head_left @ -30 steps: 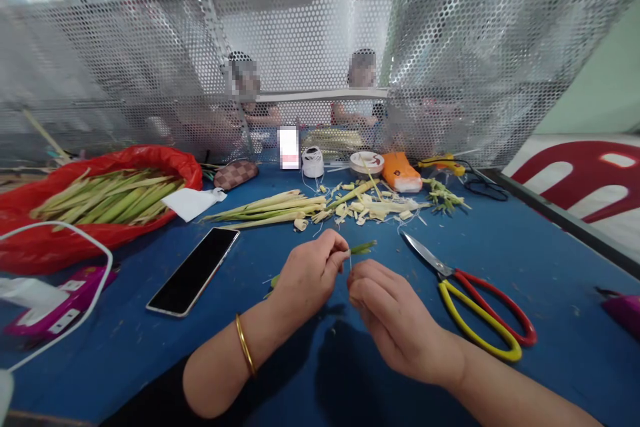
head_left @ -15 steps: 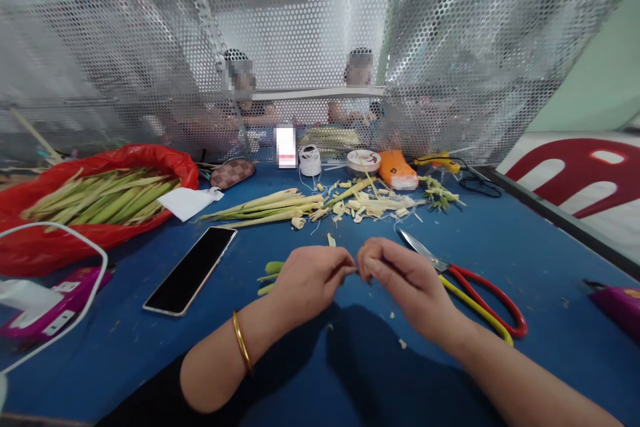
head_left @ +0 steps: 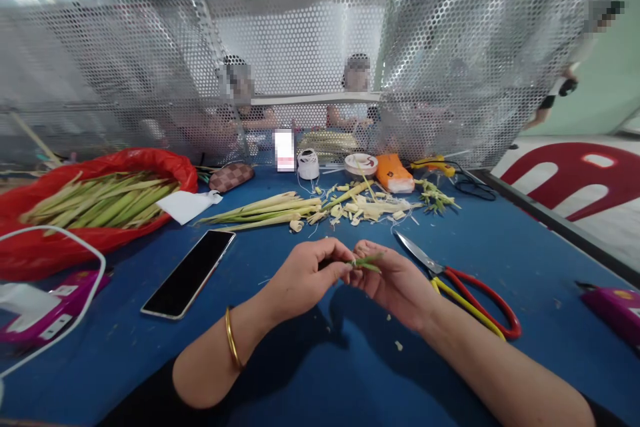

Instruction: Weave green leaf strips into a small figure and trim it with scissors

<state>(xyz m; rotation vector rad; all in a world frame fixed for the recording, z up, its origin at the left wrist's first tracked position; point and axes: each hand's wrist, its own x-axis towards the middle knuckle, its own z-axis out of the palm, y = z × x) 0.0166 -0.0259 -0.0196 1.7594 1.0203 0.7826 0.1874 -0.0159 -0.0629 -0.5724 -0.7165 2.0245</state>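
In the middle of the head view, a small green leaf bundle [head_left: 368, 263] sits between my hands, its strips pointing right over my right fingers. My left hand [head_left: 313, 275], with a gold bangle at the wrist, pinches the bundle's left end between thumb and fingers. Curled under and around that same end, my right hand [head_left: 395, 283] has its palm turned partly up. A pale spot shows where the fingertips meet; whether it is thread I cannot tell. Scissors [head_left: 425, 257] with red and yellow handles lie just right of my right hand.
Behind my hands lie long pale green leaves [head_left: 270, 210] and cut scraps [head_left: 370, 210]. A phone [head_left: 190, 273] and a red bag [head_left: 185, 170] of leaves are left. A thread spool [head_left: 308, 165], tape roll [head_left: 361, 165] and orange packet [head_left: 394, 173] stand before the perforated screen [head_left: 305, 33].
The green strips stuck out left of my left hand before; now they point right over my right hand, which has turned palm up. A person has appeared at the far right.
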